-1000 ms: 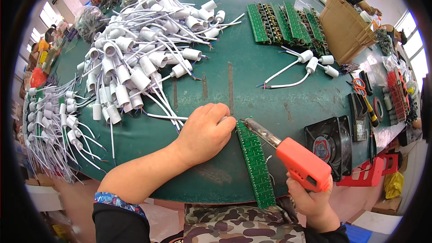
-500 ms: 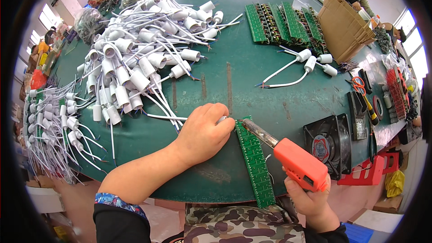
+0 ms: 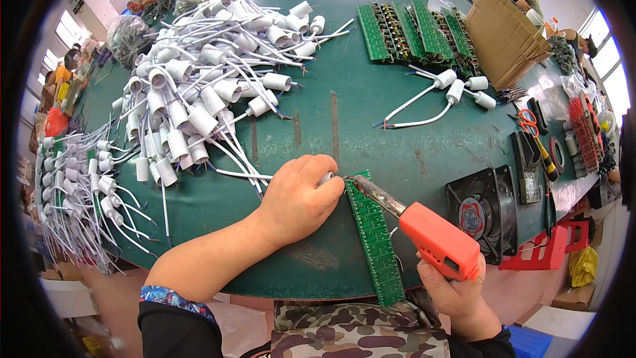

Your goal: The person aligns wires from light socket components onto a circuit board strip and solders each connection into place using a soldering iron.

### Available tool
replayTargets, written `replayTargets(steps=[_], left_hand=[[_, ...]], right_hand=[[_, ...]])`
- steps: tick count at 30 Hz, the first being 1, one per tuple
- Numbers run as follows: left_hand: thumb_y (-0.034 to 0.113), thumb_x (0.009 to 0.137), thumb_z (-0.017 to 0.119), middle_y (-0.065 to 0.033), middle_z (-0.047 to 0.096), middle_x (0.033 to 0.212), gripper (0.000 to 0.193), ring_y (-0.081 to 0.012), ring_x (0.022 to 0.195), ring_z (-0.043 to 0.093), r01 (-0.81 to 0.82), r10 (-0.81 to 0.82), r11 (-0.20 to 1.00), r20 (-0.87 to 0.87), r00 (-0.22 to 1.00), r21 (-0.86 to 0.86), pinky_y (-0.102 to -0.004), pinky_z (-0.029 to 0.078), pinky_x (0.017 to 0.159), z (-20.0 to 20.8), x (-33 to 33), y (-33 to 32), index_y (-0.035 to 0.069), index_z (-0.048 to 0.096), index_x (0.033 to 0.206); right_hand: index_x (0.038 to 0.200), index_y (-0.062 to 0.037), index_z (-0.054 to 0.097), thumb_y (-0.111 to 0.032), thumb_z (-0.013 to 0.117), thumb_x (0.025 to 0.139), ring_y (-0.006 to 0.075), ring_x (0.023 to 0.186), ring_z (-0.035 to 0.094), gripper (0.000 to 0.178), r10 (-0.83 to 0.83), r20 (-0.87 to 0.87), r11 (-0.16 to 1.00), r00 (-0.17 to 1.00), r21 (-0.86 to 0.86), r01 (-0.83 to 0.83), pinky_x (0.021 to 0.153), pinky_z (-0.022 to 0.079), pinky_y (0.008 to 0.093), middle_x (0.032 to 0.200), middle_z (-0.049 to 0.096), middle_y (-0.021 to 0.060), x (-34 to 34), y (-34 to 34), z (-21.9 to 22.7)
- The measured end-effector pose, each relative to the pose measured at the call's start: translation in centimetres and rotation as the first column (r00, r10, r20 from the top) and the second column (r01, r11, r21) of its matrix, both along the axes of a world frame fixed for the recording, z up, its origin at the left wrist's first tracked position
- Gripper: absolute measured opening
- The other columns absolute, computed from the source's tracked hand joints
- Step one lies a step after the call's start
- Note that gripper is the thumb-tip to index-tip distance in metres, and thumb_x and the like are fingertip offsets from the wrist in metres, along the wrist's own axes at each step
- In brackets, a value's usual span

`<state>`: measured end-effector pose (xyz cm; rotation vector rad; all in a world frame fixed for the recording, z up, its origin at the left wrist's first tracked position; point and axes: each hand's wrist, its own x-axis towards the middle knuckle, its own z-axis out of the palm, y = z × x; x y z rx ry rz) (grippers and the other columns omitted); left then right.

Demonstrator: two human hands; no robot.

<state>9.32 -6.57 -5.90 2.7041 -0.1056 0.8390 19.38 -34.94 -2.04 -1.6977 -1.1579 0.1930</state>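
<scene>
My left hand (image 3: 301, 192) is closed around a white lamp holder, with only a bit of its pale end (image 3: 325, 178) showing between the fingers. A white cable (image 3: 242, 174) runs out to the left of that hand. In my right hand (image 3: 457, 292) is a red soldering gun (image 3: 439, 238), gripped by its handle. Its metal barrel (image 3: 379, 194) slants up and left, and the tip meets the far end of a long green circuit board (image 3: 376, 238) beside my left fingertips. The board lies lengthwise, its near end over the table edge. My fingers hide the exact contact.
A heap of white lamp holders (image 3: 199, 116) covers the left of the green table (image 3: 298, 272). Wired boards (image 3: 417, 33) and a cardboard box (image 3: 507, 36) stand far right. A black fan (image 3: 482, 212), scissors (image 3: 528, 122) and a screwdriver (image 3: 548, 162) lie right. People work across the table.
The whole view has shifted very slightly. My left hand keeps its hold, and the soldering gun stays at the board's far end, moved a touch left at most.
</scene>
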Motion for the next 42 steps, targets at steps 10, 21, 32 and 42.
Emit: replayTargets(steps=[10, 21, 32, 42], left_hand=[[0.003, 0.074, 0.076, -0.0123, 0.063, 0.103, 0.02, -0.0326, 0.087, 0.065, 0.003, -0.003, 1.0, -0.023, 1.0, 0.026, -0.0428, 0.054, 0.072, -0.1, 0.0, 0.0, 0.005, 0.064, 0.089], [0.003, 0.074, 0.076, -0.0122, 0.063, 0.103, 0.02, -0.0327, 0.087, 0.065, 0.001, -0.001, 1.0, -0.023, 1.0, 0.028, -0.043, 0.054, 0.073, -0.2, 0.0, 0.0, 0.005, 0.064, 0.09], [0.002, 0.073, 0.075, -0.0123, 0.063, 0.103, 0.021, -0.0331, 0.089, 0.065, 0.007, -0.006, 1.0, -0.029, 1.0, 0.028, -0.0432, 0.053, 0.075, 0.1, 0.0, -0.1, 0.005, 0.064, 0.091], [0.001, 0.075, 0.077, -0.0134, 0.064, 0.102, 0.021, -0.0339, 0.088, 0.065, 0.008, -0.007, 1.0, -0.013, 1.0, 0.017, -0.0434, 0.054, 0.074, 0.0, 0.2, -0.1, 0.004, 0.064, 0.091]], right_hand=[[0.129, 0.0139, 0.055, -0.007, 0.082, 0.085, 0.0146, 0.076, 0.071, 0.056, 0.016, -0.03, 0.999, 0.999, -0.041, -0.017, 0.07, 0.056, 0.0286, 0.1, 0.074, 0.0142, 0.1, -0.1, 0.1], [0.129, 0.0131, 0.056, -0.006, 0.082, 0.085, 0.0153, 0.077, 0.071, 0.055, 0.021, -0.033, 1.0, 0.999, -0.005, -0.021, 0.071, 0.057, 0.0288, 0.102, 0.074, 0.0152, -0.1, -0.2, -0.2], [0.122, 0.0066, 0.06, -0.008, 0.081, 0.086, 0.0156, 0.073, 0.068, 0.045, -0.109, -0.185, 0.994, 0.977, 0.0, 0.111, 0.069, 0.056, 0.0286, 0.094, 0.071, 0.0103, -1.6, -2.6, -0.1], [0.119, 0.0044, 0.063, -0.012, 0.083, 0.085, 0.017, 0.074, 0.069, 0.043, -0.143, -0.227, 0.988, 0.963, 0.029, 0.153, 0.069, 0.057, 0.0304, 0.089, 0.072, 0.008, -2.8, -3.7, 0.2]])
